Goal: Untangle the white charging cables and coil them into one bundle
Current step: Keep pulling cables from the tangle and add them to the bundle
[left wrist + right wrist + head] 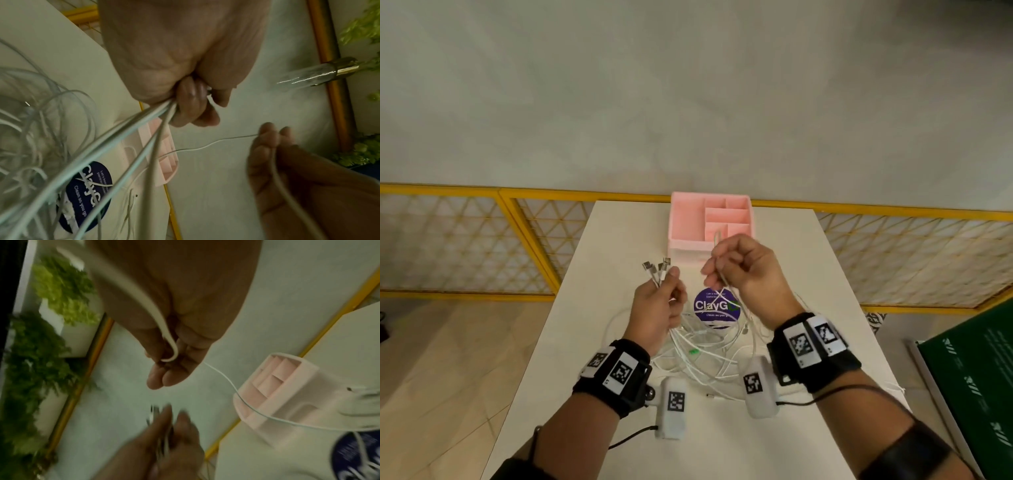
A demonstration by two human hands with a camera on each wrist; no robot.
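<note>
A tangle of white charging cables [705, 353] lies on the white table [599, 342] between my wrists. My left hand [664, 301] is raised above it and grips several cable ends, whose metal plugs [657, 267] stick up past the fingers. From the left wrist view, the strands [127, 129] run from that fist down to the heap. My right hand [736, 267] is held up to the right and pinches a single thin cable [726, 281]. In the right wrist view that cable [170, 345] loops over the fingers and trails away to the right.
A pink compartment organiser [710, 222] stands at the table's far edge, just behind my right hand. A round purple sticker [715, 308] lies under the cables. Yellow lattice railings [465, 240] flank the table. A green board [983, 377] lies at the right.
</note>
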